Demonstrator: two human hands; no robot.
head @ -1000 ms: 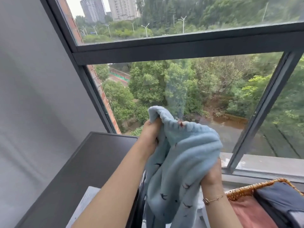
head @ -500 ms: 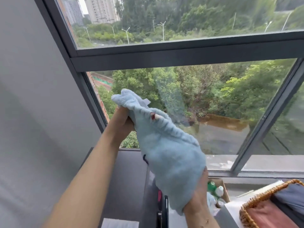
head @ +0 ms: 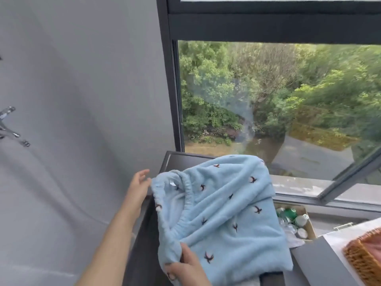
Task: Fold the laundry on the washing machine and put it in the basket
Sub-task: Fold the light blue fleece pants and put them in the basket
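Observation:
A light blue fleece garment (head: 222, 205) with small dark bird motifs and an elastic waistband lies spread on the dark washing machine top (head: 177, 159). My left hand (head: 139, 185) hovers at the far left end of the waistband, fingers straight and spread, holding nothing. My right hand (head: 185, 265) pinches the near end of the waistband at the garment's front left corner. The wicker basket (head: 358, 259) shows at the bottom right edge, with pink cloth inside it.
A cardboard box of green and white bottles (head: 292, 221) sits below the window sill, right of the garment. A grey wall with metal fittings (head: 8, 122) stands to the left. A large dark-framed window (head: 175, 100) lies straight behind the machine.
The garment, held up in front of the window before, now lies on the machine top. My left hand has let go of it, and the view has dropped down and to the left.

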